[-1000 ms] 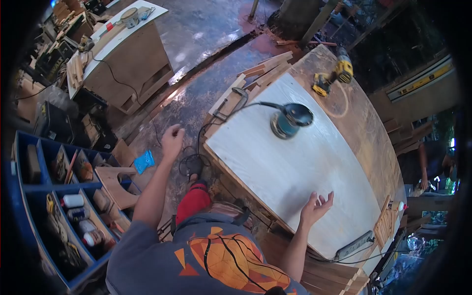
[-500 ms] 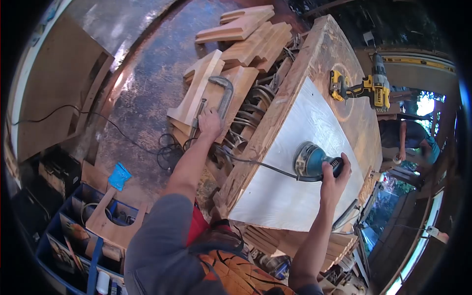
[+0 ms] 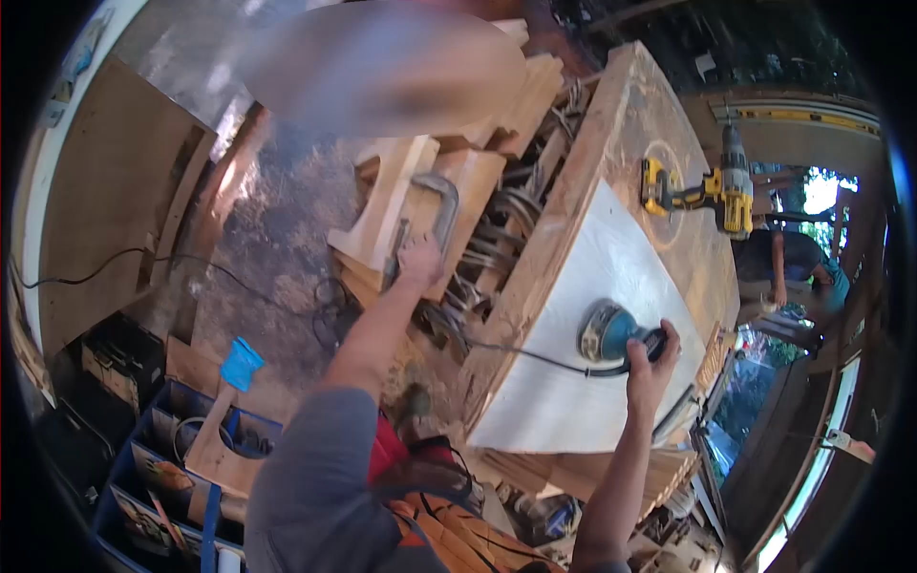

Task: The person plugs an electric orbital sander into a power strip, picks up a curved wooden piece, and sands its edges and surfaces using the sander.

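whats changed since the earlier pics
The right hand has moved forward and taken hold of the sander; the left hand has reached out to the metal clamp. Both were empty at first. The drill still lies on the bench, the sander on the white panel.

Yellow-black cordless drill (image 3: 734, 196) lying on side, bare wood part of worktop (image 3: 659, 124). Yellow level (image 3: 812, 117) beyond it. Co-worker (image 3: 800, 260) bent over in background, dark top. Lower left: blue divided tool tote (image 3: 209, 535), reddish pencil (image 3: 166, 520) inside; crumpled bright-blue packet (image 3: 242, 364) near its wooden end; black case (image 3: 122, 365) just beside. Big brown panel (image 3: 105, 191) far left.
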`<state>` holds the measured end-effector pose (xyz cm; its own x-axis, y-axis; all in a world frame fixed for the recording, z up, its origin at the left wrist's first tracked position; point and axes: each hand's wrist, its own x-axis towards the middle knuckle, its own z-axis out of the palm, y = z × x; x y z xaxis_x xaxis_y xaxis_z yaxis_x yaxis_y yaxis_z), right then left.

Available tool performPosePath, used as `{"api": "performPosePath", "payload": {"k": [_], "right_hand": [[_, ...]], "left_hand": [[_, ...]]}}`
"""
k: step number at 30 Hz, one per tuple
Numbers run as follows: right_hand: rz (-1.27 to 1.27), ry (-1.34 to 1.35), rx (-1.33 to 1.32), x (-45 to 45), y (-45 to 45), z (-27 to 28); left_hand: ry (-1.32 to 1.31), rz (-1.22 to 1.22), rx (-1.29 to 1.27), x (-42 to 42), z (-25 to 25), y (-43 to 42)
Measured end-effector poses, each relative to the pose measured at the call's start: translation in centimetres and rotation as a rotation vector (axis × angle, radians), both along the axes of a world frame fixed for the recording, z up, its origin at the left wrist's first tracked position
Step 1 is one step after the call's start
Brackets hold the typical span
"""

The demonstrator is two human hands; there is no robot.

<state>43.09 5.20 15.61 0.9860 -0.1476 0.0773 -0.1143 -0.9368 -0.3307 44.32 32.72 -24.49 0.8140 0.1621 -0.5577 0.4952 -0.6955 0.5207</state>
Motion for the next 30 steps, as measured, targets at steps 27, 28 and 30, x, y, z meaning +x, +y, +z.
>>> {"api": "performPosePath", "payload": {"k": [27,28,30], "right_hand": [[0.072,-0.064,0.069,-0.1,-1.8,-1.3],[0.094,-0.083,0.075,0.0,-1.9,-1.5],[0.106,-0.099,0.053,-0.6,-1.8,-1.7]], "left_hand": [[-0.563,0.523,-1.333,2.5,15.8,7.2],[-0.614,0.435,-1.13,4.2,15.0,6.8],[-0.649,0.386,-0.964,7.1,16.2,6.3]]}}
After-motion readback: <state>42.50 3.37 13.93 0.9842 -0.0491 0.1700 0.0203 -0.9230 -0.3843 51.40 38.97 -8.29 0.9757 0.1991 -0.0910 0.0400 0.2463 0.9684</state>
